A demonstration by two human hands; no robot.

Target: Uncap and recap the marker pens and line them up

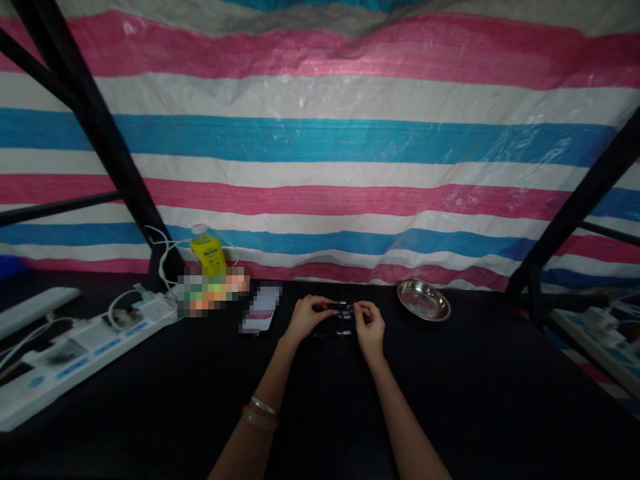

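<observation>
My left hand (pixel 306 316) and my right hand (pixel 371 328) meet over the dark table top near its far edge. Both pinch the ends of a small dark object with a metal tip (pixel 340 308), held between them just above the cloth. Another thin dark piece with a metal end (pixel 333 333) lies on the table right under the hands. The object is too small and dim to name. A bracelet sits on my left wrist.
A round metal dish (pixel 423 299) stands to the right of the hands. A phone-like item (pixel 260 310) lies to the left, then a yellow bottle (pixel 207 252) and a white power strip (pixel 75 343) with cables. Black frame bars (pixel 100 133) rise before a striped tarp.
</observation>
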